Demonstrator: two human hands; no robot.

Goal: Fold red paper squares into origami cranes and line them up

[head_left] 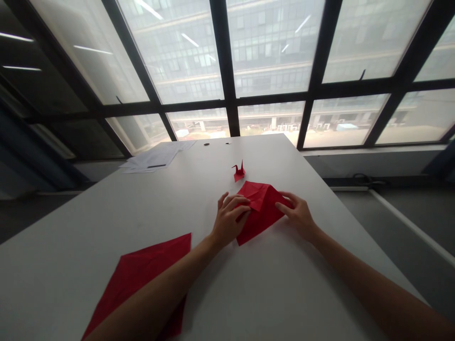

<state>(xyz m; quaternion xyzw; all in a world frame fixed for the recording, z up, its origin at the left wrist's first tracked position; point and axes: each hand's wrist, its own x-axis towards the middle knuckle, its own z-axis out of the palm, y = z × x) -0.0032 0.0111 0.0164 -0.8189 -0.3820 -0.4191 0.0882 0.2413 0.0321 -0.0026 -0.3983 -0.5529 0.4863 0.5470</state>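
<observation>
Between my hands is a partly folded sheet of red paper [265, 215], creased and raised off the table along its upper part. My left hand [231, 215] pinches its left side, thumb and fingers on a folded flap. At the right edge, my right hand [296, 210] grips the paper between the thumb in front and the fingers behind. A small red origami crane [239, 173] stands just beyond the folded paper. Under my left forearm lies another red paper sheet [142, 270], flat and lightly creased, partly hidden by the arm.
The white table [199, 189] stretches away to tall dark-framed windows [270, 47]. Loose white papers [152, 156] with a dark pen-like stick [157, 166] lie at the far left. A round dark hole [206, 144] is near the far edge. A cable [369, 180] lies right, beyond the table.
</observation>
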